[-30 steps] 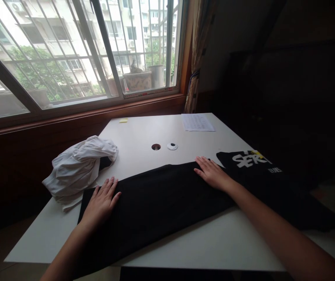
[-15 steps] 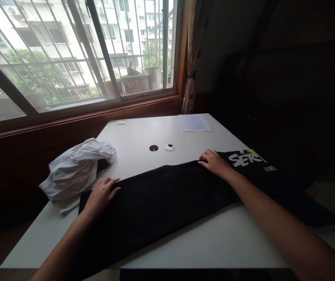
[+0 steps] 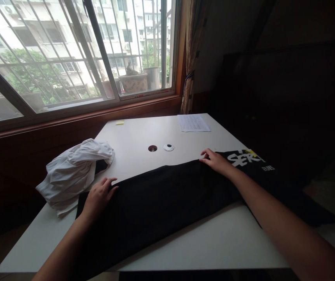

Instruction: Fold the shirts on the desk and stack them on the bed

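Outside the barred window (image 3: 95, 37), a planter (image 3: 134, 83) is standing. Flat a second ago, the left hand (image 3: 98, 194) and right hand (image 3: 215, 161) are curling their fingers at the far edge of the black cloth (image 3: 161, 207), any pinch unclear; the cloth is lying across the white bench (image 3: 132, 134), overhanging its near edge.

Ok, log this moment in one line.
left hand: on black garment; right hand: at its far edge; white cloth: crumpled, left

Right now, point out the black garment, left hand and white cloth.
Black garment (image 3: 161, 203), head view: middle of the spread black fabric.
Left hand (image 3: 98, 195), head view: back of the hand.
White cloth (image 3: 69, 171), head view: crumpled middle.
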### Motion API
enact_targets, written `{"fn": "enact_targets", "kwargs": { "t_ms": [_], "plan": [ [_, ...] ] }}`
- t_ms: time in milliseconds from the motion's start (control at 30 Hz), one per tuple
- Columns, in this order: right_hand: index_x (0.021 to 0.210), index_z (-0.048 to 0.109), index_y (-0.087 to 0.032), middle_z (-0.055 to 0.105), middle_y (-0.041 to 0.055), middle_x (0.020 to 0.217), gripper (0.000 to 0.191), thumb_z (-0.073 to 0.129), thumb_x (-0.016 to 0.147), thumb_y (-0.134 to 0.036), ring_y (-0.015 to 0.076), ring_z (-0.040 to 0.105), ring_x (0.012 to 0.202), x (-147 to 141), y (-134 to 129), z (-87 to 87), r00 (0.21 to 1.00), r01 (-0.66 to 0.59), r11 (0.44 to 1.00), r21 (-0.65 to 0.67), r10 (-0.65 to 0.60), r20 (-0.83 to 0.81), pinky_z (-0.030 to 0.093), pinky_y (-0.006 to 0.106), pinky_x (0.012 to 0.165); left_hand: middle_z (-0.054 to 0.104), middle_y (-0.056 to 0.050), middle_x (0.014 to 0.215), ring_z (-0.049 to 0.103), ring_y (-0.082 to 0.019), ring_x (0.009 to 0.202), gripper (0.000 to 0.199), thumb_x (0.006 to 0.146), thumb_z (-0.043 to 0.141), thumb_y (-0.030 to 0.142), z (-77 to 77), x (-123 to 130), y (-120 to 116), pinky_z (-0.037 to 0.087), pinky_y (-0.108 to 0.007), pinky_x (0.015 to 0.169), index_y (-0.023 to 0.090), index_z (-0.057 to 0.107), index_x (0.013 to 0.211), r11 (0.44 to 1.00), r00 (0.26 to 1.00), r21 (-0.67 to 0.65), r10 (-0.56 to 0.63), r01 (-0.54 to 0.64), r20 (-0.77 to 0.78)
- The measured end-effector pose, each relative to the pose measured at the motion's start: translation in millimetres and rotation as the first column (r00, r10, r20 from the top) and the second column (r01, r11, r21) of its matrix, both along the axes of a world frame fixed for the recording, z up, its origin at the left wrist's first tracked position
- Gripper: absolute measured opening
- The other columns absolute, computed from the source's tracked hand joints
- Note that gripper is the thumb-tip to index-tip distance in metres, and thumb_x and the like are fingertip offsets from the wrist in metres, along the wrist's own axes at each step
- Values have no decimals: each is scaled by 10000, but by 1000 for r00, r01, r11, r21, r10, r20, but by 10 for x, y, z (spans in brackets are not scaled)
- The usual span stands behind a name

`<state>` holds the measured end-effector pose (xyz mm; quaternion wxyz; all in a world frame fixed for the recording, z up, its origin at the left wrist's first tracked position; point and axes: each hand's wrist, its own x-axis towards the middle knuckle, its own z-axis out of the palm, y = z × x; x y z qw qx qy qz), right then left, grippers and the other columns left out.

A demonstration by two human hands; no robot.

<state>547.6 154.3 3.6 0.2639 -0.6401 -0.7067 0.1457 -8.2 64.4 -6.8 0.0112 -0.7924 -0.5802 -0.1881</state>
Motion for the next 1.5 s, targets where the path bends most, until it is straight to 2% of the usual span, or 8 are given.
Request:
{"fn": "enact_targets", "kwargs": {
  "t_ms": [367,633,867,1000,1133,1233,1333,1500],
  "plan": [
    [988,653,-227,747,79,1043,297,636,848,-489,255,691,932,104,49,-135,982,54,995,-78,-67,-176,539,362,818,747,-84,1052,720,-266,952,379,1042,386,490,-18,-117,47,537,-370,839,224,656,1035,999,998,2,35,-35,-60],
    [889,641,-238,713,72,1011,72,608,876,-301,252,667,949,-48,58,-135,992,-4,1000,27,1,122,519,367,837,733,-109,1071,710,-258,977,418,1074,318,423,-126,-171,110,526,-369,880,202,664,1153,997,993,73,25,-17,-116],
    [1091,715,-221,663,153,1150,260,488,965,-248,329,610,1084,-193,-114,-136,910,-11,991,135,-46,412,511,472,939,677,-137,1097,663,-306,1010,419,1055,358,354,-146,-248,113,532,-436,910,192,642,1317,989,975,136,86,-58,-206],
    [1280,692,-199,632,182,1321,411,398,994,-199,368,540,1264,-516,-344,-33,900,-72,972,224,-34,435,463,541,1061,622,-155,1378,587,-326,1274,436,1057,348,282,-13,16,66,394,-533,1158,201,576,1420,985,974,172,35,4,-224],
    [1462,585,-215,514,106,1563,477,377,1058,-362,303,415,1476,-977,-588,-80,874,-355,917,180,257,413,331,507,1237,459,-113,1617,384,-314,1515,512,1083,349,365,44,605,-43,286,-557,1246,216,424,1567,981,958,68,-163,183,-236],
    [1573,456,-231,405,83,1653,589,367,1066,-518,288,339,1540,-1139,-722,-191,836,-439,896,71,378,398,269,530,1269,369,-78,1674,309,-309,1559,601,1079,355,502,-58,952,-123,276,-575,1250,267,312,1630,961,936,-32,-275,274,-222],
    [1618,378,-250,339,82,1682,664,332,1058,-603,280,294,1563,-1031,-757,-265,857,-380,925,14,346,381,233,545,1279,332,-66,1687,283,-294,1571,627,1072,353,544,-189,1030,-141,244,-569,1266,291,278,1641,958,937,-66,-287,279,-201],
    [1641,325,-265,285,70,1701,717,279,1045,-660,273,248,1579,-575,-702,-316,899,-227,973,-32,222,378,198,542,1287,303,-44,1695,287,-267,1570,636,1071,364,546,-243,811,-84,246,-518,1280,302,243,1646,965,940,-69,-263,254,-220]
  ]
}}
